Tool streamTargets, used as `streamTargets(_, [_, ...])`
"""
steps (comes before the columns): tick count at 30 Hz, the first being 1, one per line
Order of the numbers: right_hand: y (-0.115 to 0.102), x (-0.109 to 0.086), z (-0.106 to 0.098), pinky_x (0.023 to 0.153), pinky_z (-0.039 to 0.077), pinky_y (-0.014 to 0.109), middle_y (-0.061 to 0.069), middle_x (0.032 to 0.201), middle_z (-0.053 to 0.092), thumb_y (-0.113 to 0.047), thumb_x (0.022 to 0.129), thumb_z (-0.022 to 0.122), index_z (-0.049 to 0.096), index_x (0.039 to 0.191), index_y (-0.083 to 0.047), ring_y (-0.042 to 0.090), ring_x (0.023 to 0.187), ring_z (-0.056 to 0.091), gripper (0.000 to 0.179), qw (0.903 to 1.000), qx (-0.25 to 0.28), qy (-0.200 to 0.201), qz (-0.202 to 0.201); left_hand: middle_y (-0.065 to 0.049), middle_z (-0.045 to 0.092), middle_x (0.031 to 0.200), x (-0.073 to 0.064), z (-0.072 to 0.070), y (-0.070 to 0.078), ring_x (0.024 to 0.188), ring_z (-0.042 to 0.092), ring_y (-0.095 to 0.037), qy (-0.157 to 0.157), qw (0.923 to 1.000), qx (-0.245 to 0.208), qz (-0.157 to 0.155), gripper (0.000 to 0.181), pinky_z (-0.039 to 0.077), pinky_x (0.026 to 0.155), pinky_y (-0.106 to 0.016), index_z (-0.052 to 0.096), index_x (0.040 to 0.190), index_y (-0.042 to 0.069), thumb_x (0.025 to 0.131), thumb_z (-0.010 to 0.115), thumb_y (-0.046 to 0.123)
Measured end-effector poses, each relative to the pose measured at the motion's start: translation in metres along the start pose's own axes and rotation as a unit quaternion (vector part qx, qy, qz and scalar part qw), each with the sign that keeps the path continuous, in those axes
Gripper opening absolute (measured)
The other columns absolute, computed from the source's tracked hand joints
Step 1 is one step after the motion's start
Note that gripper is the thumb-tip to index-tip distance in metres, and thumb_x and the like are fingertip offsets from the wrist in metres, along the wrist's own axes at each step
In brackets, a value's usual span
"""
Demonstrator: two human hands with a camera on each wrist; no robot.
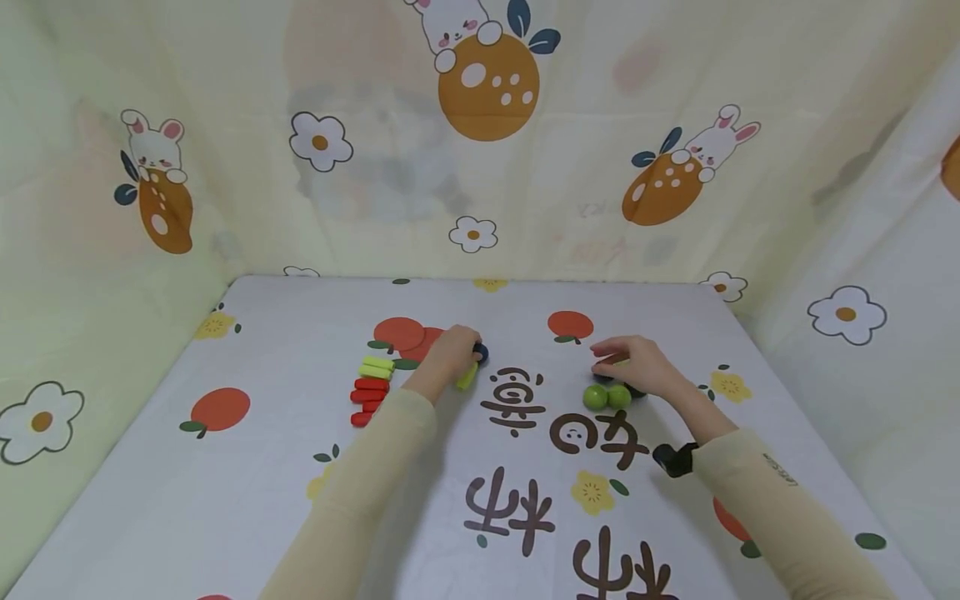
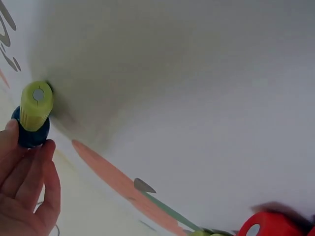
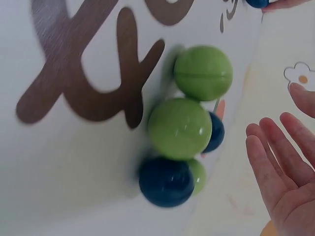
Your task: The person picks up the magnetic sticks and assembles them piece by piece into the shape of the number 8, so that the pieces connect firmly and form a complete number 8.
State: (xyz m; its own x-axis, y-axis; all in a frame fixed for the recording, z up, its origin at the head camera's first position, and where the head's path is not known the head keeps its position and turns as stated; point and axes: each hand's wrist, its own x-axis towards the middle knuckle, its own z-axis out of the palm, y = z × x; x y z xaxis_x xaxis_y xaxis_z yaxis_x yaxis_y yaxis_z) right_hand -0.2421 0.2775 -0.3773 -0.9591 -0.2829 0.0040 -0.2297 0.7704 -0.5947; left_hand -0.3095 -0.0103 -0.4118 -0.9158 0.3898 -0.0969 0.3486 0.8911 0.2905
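My left hand (image 1: 450, 354) pinches a dark blue ball (image 2: 33, 139) between thumb and fingers. Right by that ball is a short yellow-green stick (image 1: 467, 377), its rounded end with a grey dot (image 2: 38, 95) facing the left wrist camera. On the right, my right hand (image 1: 637, 362) hovers behind a cluster of balls, fingers apart and palm bare in the right wrist view. Two shiny green balls (image 3: 180, 129) sit at the front of that cluster. A dark blue ball (image 3: 166, 182) lies beside them; another green one and another blue one are partly hidden behind.
Left of my left hand, several red sticks (image 1: 369, 397) lie in a column, with two yellow-green sticks (image 1: 377, 367) at its far end. The white table (image 1: 247, 492) carries printed fruit, flowers and brown lettering. A patterned curtain (image 1: 375, 192) rises behind and along both sides.
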Motion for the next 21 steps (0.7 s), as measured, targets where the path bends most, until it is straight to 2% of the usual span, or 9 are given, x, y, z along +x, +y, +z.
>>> streamTargets(3, [0.005, -0.002, -0.005, 0.085, 0.045, 0.047, 0.023, 0.113, 0.059, -0.017, 0.086, 0.064, 0.057, 0.117, 0.004, 0.035, 0.101, 0.057, 0.038, 0.9999, -0.001, -0.005, 0.013, -0.007, 0.062, 0.100, 0.000, 0.001, 0.000, 0.088, 0.054, -0.017, -0.002, 0.9999, -0.009, -0.004, 0.024, 0.046, 0.082, -0.030, 0.063, 0.109, 0.004, 0.089, 0.060, 0.017])
streamTargets(5, [0.007, -0.004, -0.008, 0.084, 0.046, 0.047, 0.023, 0.114, 0.058, -0.019, 0.086, 0.063, 0.057, 0.119, 0.003, 0.036, 0.102, 0.057, 0.039, 0.9998, -0.003, -0.005, 0.019, -0.008, 0.062, 0.102, -0.001, 0.001, -0.001, 0.089, 0.055, -0.018, -0.004, 0.9998, -0.018, -0.008, 0.025, 0.045, 0.083, -0.030, 0.062, 0.111, 0.004, 0.089, 0.060, 0.016])
streamTargets(12, [0.017, -0.013, -0.016, 0.082, 0.047, 0.047, 0.024, 0.115, 0.057, -0.015, 0.086, 0.064, 0.056, 0.119, 0.004, 0.037, 0.102, 0.056, 0.039, 0.9993, -0.006, 0.014, 0.035, -0.009, 0.052, 0.127, -0.006, 0.001, -0.005, 0.118, 0.045, -0.022, -0.024, 0.9983, -0.047, -0.027, 0.035, 0.035, 0.100, -0.035, 0.056, 0.126, 0.014, 0.091, 0.056, 0.015])
streamTargets(15, [0.022, -0.018, -0.016, 0.081, 0.048, 0.046, 0.025, 0.115, 0.057, -0.015, 0.085, 0.064, 0.056, 0.118, 0.005, 0.038, 0.101, 0.056, 0.039, 0.9989, -0.009, 0.018, 0.043, -0.009, 0.054, 0.125, -0.008, -0.001, -0.008, 0.116, 0.046, -0.022, -0.027, 0.9980, -0.049, -0.029, 0.032, 0.036, 0.098, -0.035, 0.059, 0.123, 0.012, 0.091, 0.056, 0.017])
streamTargets(21, [0.035, -0.027, -0.018, 0.080, 0.047, 0.046, 0.024, 0.114, 0.058, -0.017, 0.085, 0.064, 0.057, 0.117, 0.005, 0.037, 0.100, 0.056, 0.039, 0.9979, -0.019, 0.021, 0.058, -0.007, 0.060, 0.114, -0.013, -0.004, -0.015, 0.107, 0.051, -0.020, -0.008, 0.9988, -0.041, -0.023, 0.030, 0.040, 0.093, -0.033, 0.062, 0.116, 0.008, 0.089, 0.060, 0.021])
